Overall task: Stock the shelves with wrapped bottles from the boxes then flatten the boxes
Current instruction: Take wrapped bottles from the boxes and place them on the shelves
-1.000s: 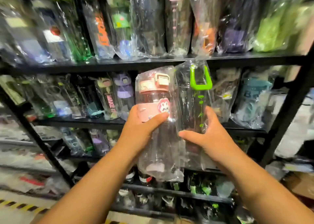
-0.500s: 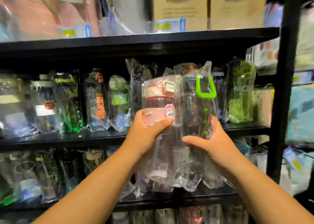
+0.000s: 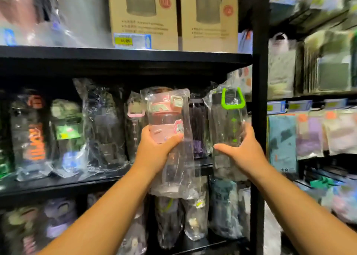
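Left hand (image 3: 158, 150): closed round the pink-lidded clear bottle in a clear plastic wrap (image 3: 167, 119), at the centre of the frame, with the thumb laid under its pink band.
Right hand (image 3: 246, 152): curled round the bagged clear bottle with a green loop handle (image 3: 229, 125), right of centre, just beside the black upright post (image 3: 258, 77).
Change: half a second ago the two bottles were held pressed together; now they are parted and the green-handled one is carried rightward.
Black metal shelf (image 3: 58, 185): lined with wrapped bottles; both held bottles are raised in front of this row and not yet set down.
Meaning: separate placing is judged imminent; no boxes for flattening are seen.
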Tool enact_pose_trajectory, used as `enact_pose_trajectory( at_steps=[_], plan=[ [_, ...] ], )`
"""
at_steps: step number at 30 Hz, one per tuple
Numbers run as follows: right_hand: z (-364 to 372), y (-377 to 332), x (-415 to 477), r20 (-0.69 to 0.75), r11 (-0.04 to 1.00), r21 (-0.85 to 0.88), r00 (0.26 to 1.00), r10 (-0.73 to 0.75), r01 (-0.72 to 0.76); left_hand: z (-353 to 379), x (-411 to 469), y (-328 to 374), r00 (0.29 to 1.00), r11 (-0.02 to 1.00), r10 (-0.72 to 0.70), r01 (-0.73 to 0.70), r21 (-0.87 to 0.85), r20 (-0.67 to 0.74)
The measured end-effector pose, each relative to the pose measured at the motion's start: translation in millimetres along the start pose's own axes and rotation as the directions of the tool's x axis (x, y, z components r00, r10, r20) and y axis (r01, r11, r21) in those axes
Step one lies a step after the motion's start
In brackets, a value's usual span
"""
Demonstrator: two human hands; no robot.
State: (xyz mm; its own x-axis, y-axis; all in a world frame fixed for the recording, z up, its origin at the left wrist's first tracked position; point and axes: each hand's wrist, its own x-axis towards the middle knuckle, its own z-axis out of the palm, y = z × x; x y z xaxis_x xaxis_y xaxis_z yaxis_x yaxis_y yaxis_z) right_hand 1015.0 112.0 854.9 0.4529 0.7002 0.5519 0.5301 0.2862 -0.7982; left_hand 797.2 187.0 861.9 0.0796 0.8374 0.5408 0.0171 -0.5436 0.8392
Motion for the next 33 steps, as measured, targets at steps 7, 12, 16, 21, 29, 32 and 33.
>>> enact_pose_trajectory(
  at_steps=[7,12,16,21,29,32,33],
  plan=[
    [4.5,44.5,47.9,-0.061,0.995,-0.097,0.997,-0.045,0.039,59.3,10.6,-8.3,0.998,0.999,0.006,-0.003,0.044,-0.055],
    [13.5,70.1,68.1,-0.089,0.994,-0.105,0.996,0.005,-0.014,76.3,17.9,-17.4,0.996,0.998,0.009,-0.003,0.062,-0.090],
    [19.6,81.6,79.6,-0.076,0.995,-0.095,0.997,0.033,-0.040,82.4,22.5,-19.9,0.995,0.997,0.006,0.002,0.080,-0.097],
    [26.3,94.1,93.6,-0.046,0.998,-0.017,0.997,0.058,-0.059,90.0,24.7,-24.5,0.997,0.996,0.010,-0.003,0.091,-0.081],
    [34.6,100.1,107.4,-0.024,0.997,0.003,0.997,0.079,-0.079,91.2,27.4,-26.9,0.999,1.000,0.001,0.000,0.031,-0.035],
    [39.3,103.8,113.6,-0.016,0.994,0.012,0.994,0.110,-0.110,88.6,28.9,-27.5,1.000,1.000,-0.002,0.002,-0.003,-0.024],
    [40.5,104.6,115.5,-0.014,0.993,0.016,0.993,0.119,-0.119,87.9,29.6,-27.2,1.000,1.000,0.003,-0.003,-0.005,-0.024]
  ],
)
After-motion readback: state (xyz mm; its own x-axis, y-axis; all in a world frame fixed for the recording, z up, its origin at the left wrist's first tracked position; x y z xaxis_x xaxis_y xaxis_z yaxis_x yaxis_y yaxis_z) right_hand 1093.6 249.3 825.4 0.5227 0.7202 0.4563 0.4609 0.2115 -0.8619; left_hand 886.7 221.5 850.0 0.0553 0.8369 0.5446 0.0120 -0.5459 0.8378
